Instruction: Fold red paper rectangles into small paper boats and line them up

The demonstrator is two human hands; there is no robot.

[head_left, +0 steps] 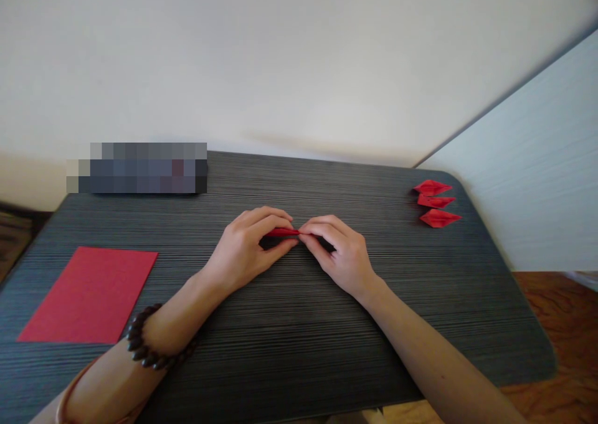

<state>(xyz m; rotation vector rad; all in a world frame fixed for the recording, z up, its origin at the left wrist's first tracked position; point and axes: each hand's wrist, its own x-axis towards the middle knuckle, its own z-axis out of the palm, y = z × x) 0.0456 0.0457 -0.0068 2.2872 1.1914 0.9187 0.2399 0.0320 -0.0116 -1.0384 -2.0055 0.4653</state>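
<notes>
My left hand (247, 249) and my right hand (339, 253) meet at the middle of the dark striped table (299, 324). Both pinch a small folded piece of red paper (283, 231), of which only a narrow strip shows between the fingertips. The fingers of both hands are curled and pressed together on it. A dark bead bracelet (144, 349) circles my left wrist.
A flat sheet of red paper (91, 294) lies at the table's left front. Three folded red paper pieces (436, 203) sit near the far right corner. A blurred dark object (140, 169) rests at the far left edge. A pale wall stands behind, a white panel at right.
</notes>
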